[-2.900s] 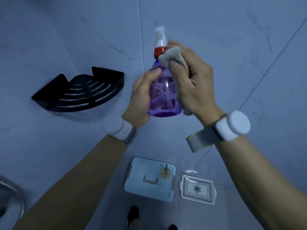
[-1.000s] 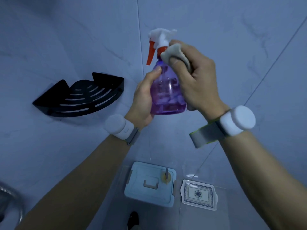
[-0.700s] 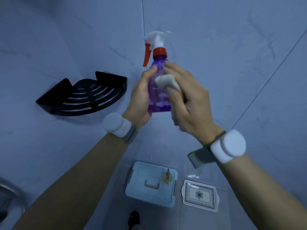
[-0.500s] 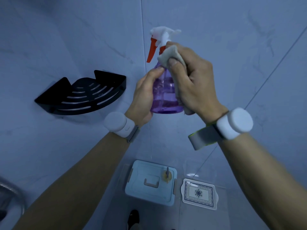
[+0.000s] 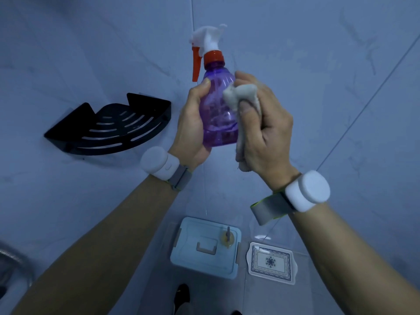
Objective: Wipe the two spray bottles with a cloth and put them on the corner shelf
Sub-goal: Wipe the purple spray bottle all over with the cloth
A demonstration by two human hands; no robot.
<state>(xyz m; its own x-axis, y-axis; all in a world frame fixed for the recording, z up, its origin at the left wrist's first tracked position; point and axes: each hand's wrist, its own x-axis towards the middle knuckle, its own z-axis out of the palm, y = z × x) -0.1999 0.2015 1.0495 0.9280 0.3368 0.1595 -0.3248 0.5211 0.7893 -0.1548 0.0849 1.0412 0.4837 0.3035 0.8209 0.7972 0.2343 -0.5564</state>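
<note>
A clear purple spray bottle (image 5: 214, 110) with an orange collar, orange trigger and white spray head stands upright in front of the tiled corner. My left hand (image 5: 193, 128) grips its body from the left side. My right hand (image 5: 266, 130) holds a bunched grey-white cloth (image 5: 242, 96) against the bottle's right side. The black slotted corner shelf (image 5: 109, 128) hangs on the wall to the left and holds nothing. A small yellow bottle (image 5: 228, 239) stands on the blue box below; I cannot tell if it is a spray bottle.
On the floor below stand a light-blue lidded box (image 5: 205, 248) and, to its right, a white patterned tray (image 5: 271, 262). A metal hose (image 5: 13, 260) curves in at the lower left. Shoe tips (image 5: 181, 294) show at the bottom edge.
The cloth in my right hand has slid down from the bottle's orange collar to its body. The bottle's neck and collar are now uncovered. My left hand keeps its grip.
</note>
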